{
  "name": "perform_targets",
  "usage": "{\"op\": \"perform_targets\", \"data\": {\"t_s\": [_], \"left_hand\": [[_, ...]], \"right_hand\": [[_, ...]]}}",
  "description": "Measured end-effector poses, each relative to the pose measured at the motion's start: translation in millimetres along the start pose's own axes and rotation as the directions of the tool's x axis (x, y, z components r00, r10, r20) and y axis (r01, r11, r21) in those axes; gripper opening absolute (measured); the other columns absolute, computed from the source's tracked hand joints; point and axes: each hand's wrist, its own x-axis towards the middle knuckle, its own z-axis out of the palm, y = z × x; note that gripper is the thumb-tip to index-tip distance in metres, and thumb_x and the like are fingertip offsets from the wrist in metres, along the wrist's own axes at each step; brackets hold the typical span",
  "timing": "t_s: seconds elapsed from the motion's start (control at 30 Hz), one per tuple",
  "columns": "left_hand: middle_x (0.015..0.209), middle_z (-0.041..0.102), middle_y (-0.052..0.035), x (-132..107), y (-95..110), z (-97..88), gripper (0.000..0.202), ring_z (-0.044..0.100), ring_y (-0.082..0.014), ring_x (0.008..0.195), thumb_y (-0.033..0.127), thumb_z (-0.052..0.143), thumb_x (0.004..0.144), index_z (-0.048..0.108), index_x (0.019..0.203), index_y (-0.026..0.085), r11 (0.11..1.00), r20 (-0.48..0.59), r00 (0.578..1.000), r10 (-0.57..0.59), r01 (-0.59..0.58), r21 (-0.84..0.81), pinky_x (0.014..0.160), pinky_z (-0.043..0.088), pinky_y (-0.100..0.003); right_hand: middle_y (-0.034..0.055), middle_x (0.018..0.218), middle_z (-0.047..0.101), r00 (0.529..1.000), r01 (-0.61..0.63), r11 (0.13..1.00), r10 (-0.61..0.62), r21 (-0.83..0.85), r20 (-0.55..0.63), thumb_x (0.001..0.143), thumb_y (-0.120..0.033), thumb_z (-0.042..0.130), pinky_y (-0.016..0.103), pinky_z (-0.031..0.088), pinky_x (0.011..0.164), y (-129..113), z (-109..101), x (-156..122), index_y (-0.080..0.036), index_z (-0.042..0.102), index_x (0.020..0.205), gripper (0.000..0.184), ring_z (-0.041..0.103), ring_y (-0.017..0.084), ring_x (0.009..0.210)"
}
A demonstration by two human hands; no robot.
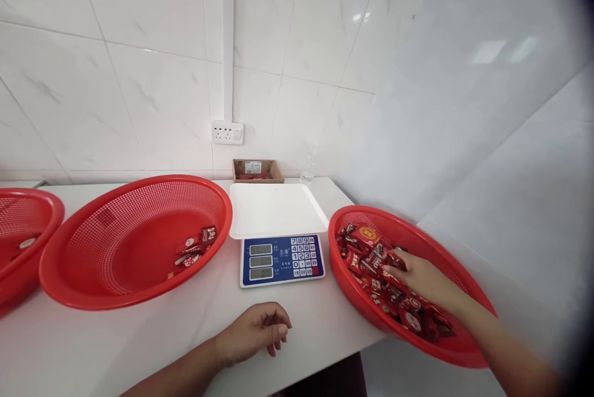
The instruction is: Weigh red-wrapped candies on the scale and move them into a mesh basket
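My right hand [411, 273] reaches into the right red plastic basket [455, 273], its fingers closed around a small red wrapped packet [394, 259] among many others. Red and dark-red wrapped packets [413, 321] lie heaped under and around that hand. Over the white table, in front of the scale, my left hand [255, 332] hangs with loosely curled fingers, a little apart, and nothing shows in it. The scale has a blue panel [281, 260] with keys and three small displays. Its white pan [276, 208] has nothing on it.
A wide red basket [116, 199] on the left holds a few packets [197, 247] at its right side. Part of another red basket [34, 199] shows at the left edge. Behind the scale stand a small cardboard box [278, 171] and a clear object [306, 175], near the tiled wall.
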Motion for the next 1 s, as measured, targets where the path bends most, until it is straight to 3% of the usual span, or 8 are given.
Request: {"op": "perform_targets", "data": {"t_s": [0.1,0.23,0.37,0.47,0.6,0.77,0.87,1.0], "left_hand": [[0.072,0.054,-0.0016,-1.0,2.0,0.8,0.047,0.052,-0.0110,0.063,0.053,0.065,0.066,0.054,0.084,0.012,1.000,-0.004,1.000,-0.012,0.012,0.014,0.057,0.043,-0.025],[0.072,0.053,-0.0018,-2.2,2.1,1.1,0.048,0.052,-0.0114,0.064,0.054,0.066,0.066,0.054,0.085,0.011,0.999,0.000,1.000,-0.009,0.009,0.032,0.059,0.043,-0.025],[0.072,0.052,-0.0011,-2.2,-1.3,0.6,0.049,0.051,-0.0111,0.064,0.055,0.064,0.066,0.055,0.086,0.012,0.996,0.002,1.000,0.004,-0.004,0.094,0.059,0.043,-0.025],[0.070,0.051,0.0002,-1.8,-3.1,0.6,0.048,0.049,-0.0093,0.061,0.055,0.064,0.066,0.057,0.087,0.012,0.986,0.004,1.000,0.018,-0.018,0.168,0.059,0.042,-0.024],[0.068,0.050,0.0012,-2.3,-1.9,1.5,0.046,0.047,-0.0084,0.058,0.054,0.064,0.066,0.058,0.087,0.013,0.973,0.000,1.000,0.023,-0.022,0.228,0.058,0.041,-0.024],[0.067,0.050,0.0015,-2.7,-1.2,1.3,0.045,0.046,-0.0085,0.057,0.053,0.065,0.065,0.059,0.086,0.013,0.971,-0.014,1.000,0.017,-0.013,0.238,0.057,0.040,-0.023],[0.067,0.050,0.0014,-2.0,-3.2,0.5,0.045,0.047,-0.0085,0.057,0.052,0.064,0.066,0.059,0.087,0.013,0.973,-0.013,1.000,0.016,-0.012,0.230,0.057,0.040,-0.023],[0.068,0.051,0.0013,-1.4,-3.9,1.3,0.044,0.047,-0.0086,0.057,0.051,0.065,0.067,0.059,0.087,0.013,0.979,-0.014,1.000,0.012,-0.009,0.202,0.058,0.040,-0.024]], "right_hand": [[0.0072,0.118,0.060,0.995,0.038,0.999,-0.039,0.009,0.088,0.079,-0.044,0.043,0.032,0.043,0.089,-12.5,0.3,2.6,-0.022,0.050,0.116,0.044,0.054,0.023,0.108],[0.0093,0.142,0.035,0.955,0.219,0.973,-0.199,-0.069,0.220,0.079,-0.036,0.046,0.032,0.029,0.104,-35.9,26.7,16.3,-0.015,0.030,0.137,0.064,0.034,0.021,0.128],[0.0159,0.142,0.032,0.954,0.254,0.960,-0.228,-0.120,0.195,0.072,-0.019,0.052,0.038,0.026,0.105,-51.7,60.0,36.8,-0.010,0.034,0.134,0.065,0.027,0.027,0.131],[0.0205,0.133,0.043,0.971,0.228,0.959,-0.210,-0.168,0.117,0.070,-0.013,0.051,0.043,0.030,0.099,-52.2,69.5,49.8,-0.009,0.044,0.127,0.057,0.036,0.032,0.125],[0.0109,0.110,0.063,0.971,0.238,0.956,-0.229,-0.171,0.066,0.068,-0.010,0.050,0.036,0.040,0.085,-41.0,58.6,62.5,-0.020,0.052,0.115,0.048,0.058,0.026,0.101],[0.0080,0.098,0.067,0.990,0.139,0.987,-0.141,-0.084,-0.017,0.070,-0.013,0.051,0.034,0.041,0.083,-25.1,30.4,65.9,-0.020,0.056,0.102,0.033,0.059,0.024,0.097],[0.0053,0.097,0.067,0.998,0.057,0.997,-0.057,0.057,-0.003,0.075,-0.027,0.052,0.028,0.048,0.071,-18.4,15.4,58.2,-0.021,0.055,0.097,0.024,0.062,0.020,0.088],[0.0072,0.099,0.066,0.999,-0.040,0.976,0.033,0.216,0.038,0.075,-0.046,0.052,0.024,0.050,0.054,-20.7,-0.5,44.6,-0.020,0.055,0.100,0.036,0.064,0.020,0.083]]}}
